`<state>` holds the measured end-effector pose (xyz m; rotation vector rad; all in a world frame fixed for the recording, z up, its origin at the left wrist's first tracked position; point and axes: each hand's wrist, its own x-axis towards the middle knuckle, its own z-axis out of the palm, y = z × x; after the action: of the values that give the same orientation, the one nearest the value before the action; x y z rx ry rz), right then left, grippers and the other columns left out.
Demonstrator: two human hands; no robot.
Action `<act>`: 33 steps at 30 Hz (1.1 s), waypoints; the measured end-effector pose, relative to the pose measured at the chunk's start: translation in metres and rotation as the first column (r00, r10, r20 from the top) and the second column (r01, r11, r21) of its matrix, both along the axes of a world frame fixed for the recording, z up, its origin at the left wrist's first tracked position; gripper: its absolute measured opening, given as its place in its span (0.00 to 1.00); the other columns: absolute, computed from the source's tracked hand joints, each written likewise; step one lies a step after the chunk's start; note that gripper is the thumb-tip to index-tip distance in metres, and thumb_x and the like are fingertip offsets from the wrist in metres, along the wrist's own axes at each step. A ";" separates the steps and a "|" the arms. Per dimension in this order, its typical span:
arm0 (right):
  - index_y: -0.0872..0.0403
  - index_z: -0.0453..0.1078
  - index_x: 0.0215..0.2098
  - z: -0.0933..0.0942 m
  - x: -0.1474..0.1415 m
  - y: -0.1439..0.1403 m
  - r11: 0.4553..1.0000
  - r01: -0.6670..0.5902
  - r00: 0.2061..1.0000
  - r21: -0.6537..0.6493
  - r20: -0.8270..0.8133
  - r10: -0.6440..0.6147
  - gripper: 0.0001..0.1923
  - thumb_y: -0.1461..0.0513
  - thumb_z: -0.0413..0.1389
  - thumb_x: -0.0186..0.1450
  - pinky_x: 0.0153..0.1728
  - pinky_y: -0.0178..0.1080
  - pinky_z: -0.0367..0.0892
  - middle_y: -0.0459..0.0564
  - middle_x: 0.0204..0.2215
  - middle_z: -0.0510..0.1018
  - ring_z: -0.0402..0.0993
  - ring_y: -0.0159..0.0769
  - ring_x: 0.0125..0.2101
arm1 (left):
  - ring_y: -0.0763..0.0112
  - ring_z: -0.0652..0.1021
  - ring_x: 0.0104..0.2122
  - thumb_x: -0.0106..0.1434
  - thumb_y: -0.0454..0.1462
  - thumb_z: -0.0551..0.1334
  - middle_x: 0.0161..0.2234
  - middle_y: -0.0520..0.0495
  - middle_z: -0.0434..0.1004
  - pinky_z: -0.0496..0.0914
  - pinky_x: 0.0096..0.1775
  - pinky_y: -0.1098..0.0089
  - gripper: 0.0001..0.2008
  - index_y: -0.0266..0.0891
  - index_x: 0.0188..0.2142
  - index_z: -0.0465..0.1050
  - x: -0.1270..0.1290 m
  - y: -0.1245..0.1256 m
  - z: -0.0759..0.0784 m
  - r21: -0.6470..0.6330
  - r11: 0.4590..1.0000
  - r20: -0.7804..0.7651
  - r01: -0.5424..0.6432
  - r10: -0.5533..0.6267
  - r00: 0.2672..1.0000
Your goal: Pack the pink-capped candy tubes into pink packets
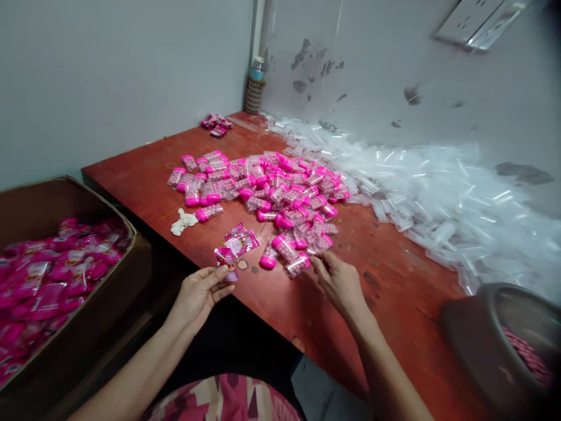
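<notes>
Pink-capped tubes [284, 193] heaped on red table [131, 169]; right hand [339, 280] at heap's near edge, grip unclear. Left hand [199, 295] pinches printed sachet [225, 257]. Clear plastic pieces [438, 187] banked right; white scrap [183, 222] left, packet carton [127, 260] beyond.

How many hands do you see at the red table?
2: the left hand holds a pink packet at the near edge of the table; the right hand is beside the pink-capped tubes.
</notes>
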<state>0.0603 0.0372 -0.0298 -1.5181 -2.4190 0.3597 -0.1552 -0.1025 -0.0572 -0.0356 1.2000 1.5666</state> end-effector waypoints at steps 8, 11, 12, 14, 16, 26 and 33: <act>0.60 0.59 0.45 -0.003 -0.037 -0.026 0.957 0.277 0.892 -0.080 0.391 -0.226 0.33 0.41 0.41 0.58 0.31 0.46 0.64 0.62 0.32 0.76 0.73 0.54 0.34 | 0.74 0.76 0.21 0.55 0.28 0.59 0.22 0.47 0.75 0.74 0.26 0.73 0.04 0.30 0.25 0.70 0.002 0.005 -0.001 0.043 0.996 0.136 -0.077 0.071 0.988; 0.58 0.58 0.47 -0.001 -0.034 -0.029 0.955 0.287 0.879 -0.074 0.417 -0.232 0.31 0.42 0.41 0.59 0.32 0.49 0.65 0.61 0.37 0.74 0.73 0.54 0.35 | 0.73 0.76 0.21 0.55 0.27 0.59 0.22 0.47 0.75 0.74 0.27 0.72 0.04 0.30 0.25 0.71 0.000 0.003 -0.001 0.056 0.995 0.154 -0.088 0.078 0.985; 0.56 0.58 0.49 0.001 -0.031 -0.029 0.959 0.275 0.876 -0.074 0.430 -0.218 0.30 0.44 0.41 0.60 0.31 0.49 0.65 0.60 0.39 0.73 0.73 0.54 0.35 | 0.73 0.76 0.22 0.55 0.28 0.59 0.22 0.46 0.76 0.75 0.28 0.71 0.03 0.30 0.25 0.71 0.000 0.002 -0.001 0.057 0.995 0.158 -0.087 0.077 0.984; 0.53 0.56 0.52 0.003 -0.025 -0.030 0.969 0.237 0.869 -0.075 0.462 -0.177 0.28 0.46 0.41 0.61 0.31 0.50 0.65 0.59 0.43 0.71 0.73 0.53 0.36 | 0.72 0.77 0.23 0.55 0.28 0.60 0.23 0.45 0.76 0.75 0.29 0.71 0.03 0.30 0.26 0.71 0.001 0.002 -0.002 0.067 0.994 0.164 -0.081 0.069 0.984; 0.52 0.55 0.53 0.004 -0.021 -0.030 0.976 0.204 0.863 -0.072 0.484 -0.145 0.27 0.47 0.43 0.61 0.31 0.49 0.65 0.59 0.44 0.70 0.72 0.53 0.37 | 0.70 0.77 0.25 0.55 0.28 0.60 0.25 0.44 0.77 0.75 0.30 0.71 0.02 0.30 0.27 0.71 0.004 0.003 -0.003 0.084 0.994 0.172 -0.074 0.058 0.983; 0.57 0.66 0.36 -0.006 0.000 -0.040 0.962 0.199 0.978 -0.186 -0.028 -0.208 0.13 0.58 0.45 0.62 0.32 0.42 0.65 0.56 0.30 0.75 0.73 0.44 0.31 | 0.68 0.78 0.28 0.55 0.30 0.61 0.25 0.45 0.77 0.74 0.33 0.68 0.01 0.32 0.28 0.70 0.016 0.012 -0.004 0.070 0.981 0.317 -0.184 0.153 0.936; 0.55 0.62 0.34 -0.012 -0.040 -0.108 0.617 -0.365 0.658 -0.697 -0.662 -0.358 0.13 0.52 0.48 0.61 0.20 0.32 0.67 0.48 0.25 0.74 0.70 0.30 0.20 | 0.67 0.78 0.29 0.54 0.31 0.62 0.25 0.45 0.76 0.73 0.33 0.69 0.02 0.33 0.29 0.70 0.027 0.018 -0.001 0.061 0.962 0.414 -0.265 0.217 0.884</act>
<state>0.0205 -0.0709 -0.0420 -1.1674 -1.5432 1.8795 -0.1283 -0.0849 -0.0585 -0.4301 0.7969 1.7378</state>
